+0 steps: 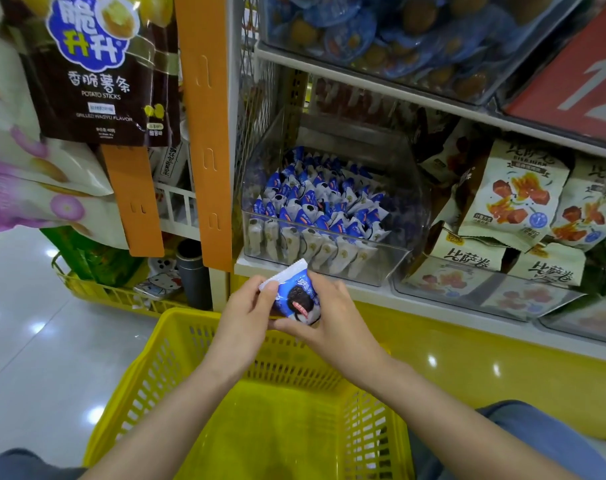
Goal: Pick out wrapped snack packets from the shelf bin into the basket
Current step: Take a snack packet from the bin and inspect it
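Note:
A blue-and-white wrapped snack packet [296,295] with a dark cookie picture is held between both hands just below the shelf edge. My left hand [243,315] pinches its left end and my right hand [332,315] grips it from the right and underneath. Behind them a clear plastic shelf bin [391,261] holds several more of the same blue-and-white packets [315,206]. The yellow plastic basket [177,355] sits directly beneath my hands, and no packets show inside it.
Beige pizza-roll snack bags [516,199] fill the bins to the right. Potato stick bags [97,71] hang at upper left beside an orange strip [204,133]. A second yellow basket [97,292] stands on the glossy floor at left. Blue-lidded cups [398,32] fill the upper shelf.

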Demonstrator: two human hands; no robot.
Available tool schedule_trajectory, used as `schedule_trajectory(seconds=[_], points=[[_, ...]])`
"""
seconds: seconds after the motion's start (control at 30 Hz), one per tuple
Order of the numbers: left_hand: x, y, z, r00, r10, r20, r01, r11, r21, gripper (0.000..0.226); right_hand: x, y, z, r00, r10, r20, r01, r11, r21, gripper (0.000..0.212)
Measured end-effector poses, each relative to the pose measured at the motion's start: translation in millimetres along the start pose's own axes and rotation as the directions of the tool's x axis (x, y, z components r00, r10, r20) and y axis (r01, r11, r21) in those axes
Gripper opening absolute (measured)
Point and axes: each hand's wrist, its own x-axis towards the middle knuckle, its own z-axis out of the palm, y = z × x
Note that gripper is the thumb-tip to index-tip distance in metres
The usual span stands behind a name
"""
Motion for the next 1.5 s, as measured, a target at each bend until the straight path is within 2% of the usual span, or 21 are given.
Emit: schedule_trajectory(seconds=[0.1,0.2,0.3,0.37,0.43,0.53,0.6,0.67,0.77,0.87,1.07,1.13,1.23,1.27,1.3,1.37,1.43,1.5], points=[[3,3,-4,0.999,0.031,-0.029,-0.03,0.999,0.011,0.028,6,-5,-13,0.993,0.078,0.085,-0.097,0.963,0.253,0.02],[5,13,-4,0.986,0.166,-0.024,-0.16,0.976,0.145,0.026,10,-9,-31,0.995,0.076,0.068,-0.092,0.951,0.295,0.017],[14,28,-4,0.94,0.341,-0.006,-0.32,0.888,0.33,0.02,18,-12,-59,0.998,0.051,-0.049,-0.035,0.957,0.288,0.014],[25,41,-4,0.908,0.419,-0.014,-0.388,0.852,0.352,0.021,30,-11,-86,0.981,0.049,-0.19,0.0,0.967,0.254,0.015],[38,54,-4,0.875,0.484,0.012,-0.45,0.804,0.389,0.024,48,-7,-114,0.947,0.045,-0.317,-0.002,0.991,0.134,0.012],[59,63,-2,0.828,0.541,0.145,-0.513,0.63,0.583,0.027,76,3,-140,0.924,0.008,-0.382,-0.087,0.978,-0.189,0.02],[71,59,-2,0.837,0.499,0.225,-0.495,0.515,0.7,0.03,93,8,-145,0.946,0.084,-0.313,-0.205,0.903,-0.377,0.028],[78,52,-3,0.849,0.452,0.273,-0.484,0.46,0.744,0.031,107,11,-143,0.941,0.253,-0.224,-0.336,0.762,-0.554,0.032],[82,42,-7,0.833,0.46,0.308,-0.508,0.414,0.755,0.027,120,14,-132,0.921,0.373,-0.114,-0.326,0.574,-0.752,0.029],[84,38,-7,0.816,0.502,0.287,-0.524,0.431,0.735,0.017,129,21,-118,0.869,0.494,-0.003,-0.29,0.504,-0.814,0.025],[84,38,-8,0.821,0.498,0.28,-0.523,0.459,0.718,0.019,133,35,-106,0.833,0.547,0.083,-0.313,0.59,-0.744,0.026],[84,37,-8,0.826,0.485,0.288,-0.522,0.463,0.717,0.023,135,34,-107,0.784,0.602,0.15,-0.316,0.596,-0.739,0.03],[85,36,-14,0.826,0.493,0.272,-0.512,0.458,0.727,0.024,139,27,-112,0.721,0.667,0.189,-0.395,0.619,-0.679,0.035],[85,37,-16,0.828,0.49,0.273,-0.509,0.449,0.734,0.024,141,24,-114,0.728,0.662,0.178,-0.402,0.622,-0.672,0.035],[84,38,-19,0.829,0.483,0.281,-0.507,0.439,0.742,0.023,142,21,-114,0.766,0.626,0.144,-0.403,0.643,-0.652,0.033],[82,39,-24,0.83,0.457,0.321,-0.516,0.408,0.753,0.027,146,14,-108,0.881,0.472,0.034,-0.389,0.763,-0.516,0.025],[81,38,-28,0.829,0.416,0.374,-0.533,0.386,0.753,0.033,156,4,-98,0.97,0.244,-0.021,-0.234,0.9,-0.369,0.03],[79,37,-33,0.824,0.392,0.409,-0.55,0.38,0.744,0.036,173,-4,-84,0.993,0.116,0.016,-0.107,0.954,-0.281,0.031]])
